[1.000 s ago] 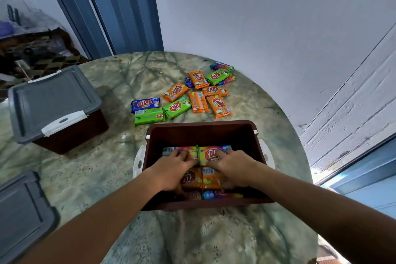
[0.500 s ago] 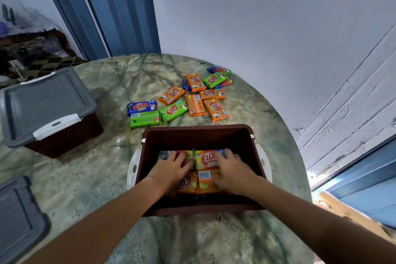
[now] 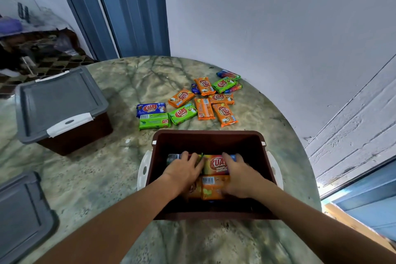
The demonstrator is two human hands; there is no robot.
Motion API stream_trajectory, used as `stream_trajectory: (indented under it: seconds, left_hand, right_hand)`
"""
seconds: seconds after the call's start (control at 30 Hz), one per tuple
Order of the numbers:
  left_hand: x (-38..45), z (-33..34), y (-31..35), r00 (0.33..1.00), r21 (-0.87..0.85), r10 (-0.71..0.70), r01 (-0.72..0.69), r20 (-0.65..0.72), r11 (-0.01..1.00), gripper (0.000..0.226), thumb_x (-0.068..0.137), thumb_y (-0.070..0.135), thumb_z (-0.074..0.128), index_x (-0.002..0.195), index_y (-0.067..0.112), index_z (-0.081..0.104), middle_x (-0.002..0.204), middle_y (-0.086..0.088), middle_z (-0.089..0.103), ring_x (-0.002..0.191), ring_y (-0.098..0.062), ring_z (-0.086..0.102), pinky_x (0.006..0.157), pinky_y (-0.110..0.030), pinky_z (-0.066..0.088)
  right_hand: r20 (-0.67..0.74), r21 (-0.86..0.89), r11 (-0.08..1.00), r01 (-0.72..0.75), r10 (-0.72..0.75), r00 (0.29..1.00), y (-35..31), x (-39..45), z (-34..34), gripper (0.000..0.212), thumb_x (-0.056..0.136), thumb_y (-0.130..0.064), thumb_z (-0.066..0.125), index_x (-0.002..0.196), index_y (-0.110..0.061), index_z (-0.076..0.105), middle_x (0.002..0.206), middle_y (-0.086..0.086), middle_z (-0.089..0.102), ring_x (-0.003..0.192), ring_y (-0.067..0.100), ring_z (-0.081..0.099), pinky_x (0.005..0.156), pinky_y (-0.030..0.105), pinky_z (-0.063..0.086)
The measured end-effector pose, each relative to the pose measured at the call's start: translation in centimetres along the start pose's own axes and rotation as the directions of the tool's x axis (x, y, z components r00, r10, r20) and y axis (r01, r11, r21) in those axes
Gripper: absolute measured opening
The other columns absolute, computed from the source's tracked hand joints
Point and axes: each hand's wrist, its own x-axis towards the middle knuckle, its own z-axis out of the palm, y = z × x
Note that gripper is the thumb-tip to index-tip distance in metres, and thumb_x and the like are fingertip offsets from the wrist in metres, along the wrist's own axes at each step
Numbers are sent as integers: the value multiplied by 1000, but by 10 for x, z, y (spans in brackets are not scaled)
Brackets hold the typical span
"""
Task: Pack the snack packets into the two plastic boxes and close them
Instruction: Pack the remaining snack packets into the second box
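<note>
Inside the open brown box [image 3: 210, 138], the left hand [image 3: 182, 170] and right hand [image 3: 241, 174] pressed flat, grip wide, on packed snack packets [image 3: 215, 165]. Loose packets [image 3: 182, 112] lay beyond the box; uneven stacking might keep its lid [image 3: 23, 214] from shutting.

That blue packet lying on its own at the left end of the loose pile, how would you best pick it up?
The blue packet lies flat, its long edges running left to right. I would come from above and pinch across its short width, thumb on the far long edge, fingers easing in at the near one, where a green packet lies close against it. Its left end is free, so a grip there would probably also work.
</note>
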Motion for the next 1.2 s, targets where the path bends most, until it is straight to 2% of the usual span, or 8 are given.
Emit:
stream_trajectory:
  seconds: [0.07,0.1,0.2,0.3,0.43,0.6,0.8,1.2]
  left_hand:
    - [-2,3,1,1000,11,-27,26,10,1000,82,90,20,60,149,2,6,148,-24,18,130,-43,26,96,-45,47]
    - [-3,5,2,998,7,-56,56,11,998,75,92,15,55,148,1,8,148,-25,18,131,-44,26,96,-44,46]
    - [0,4,5,994,4,-105,105,-2,994,65,94,12,48,147,2,12,144,-27,23,129,-44,30,96,-43,44]
    - [8,5,6,996,46,-87,88,-25,995,59,95,14,47,144,1,17,138,-28,30,123,-44,38,91,-42,46]
    - [18,14,6,996,56,-86,88,-34,995,51,95,7,42,141,0,21,135,-28,33,118,-45,40,89,-45,48]
    - [22,13,5,997,82,-76,78,-28,994,47,97,4,37,140,1,22,138,-29,30,121,-49,37,89,-48,46]
    - [23,14,6,995,74,-101,102,-15,992,56,92,12,52,139,4,22,137,-26,30,121,-48,37,85,-43,47]
    - [18,8,9,993,62,-118,118,-7,991,66,89,13,58,142,6,19,139,-25,28,124,-47,34,88,-42,46]
  right_hand:
    - [25,-471,862,186,-198,980,-5,-4,2,121,68,-48,80,152,-19,-3,158,20,-5,145,43,6,114,52,25]
    - [52,-594,769,236,-256,965,-7,-2,4,125,66,-52,79,152,-16,-5,158,21,-6,145,43,5,114,55,23]
    - [118,-720,628,295,-308,944,-9,13,8,126,66,-57,77,152,-10,-2,156,24,6,138,45,20,103,57,37]
    - [126,-753,580,311,-336,933,-15,20,6,127,62,-60,78,151,-5,6,147,23,22,127,43,32,90,50,50]
    - [116,-759,582,292,-322,940,-20,25,9,127,58,-60,80,148,-3,11,140,21,29,121,41,37,85,48,53]
    - [92,-805,537,251,-305,948,-23,22,14,125,60,-62,77,147,-3,12,142,21,28,121,42,37,97,55,39]
    - [105,-791,561,245,-270,957,-24,26,14,128,56,-64,78,146,-4,10,139,19,26,119,41,35,84,51,47]
    - [91,-782,573,245,-283,955,-22,26,14,130,56,-65,78,148,-6,8,139,18,26,122,40,34,85,48,49]
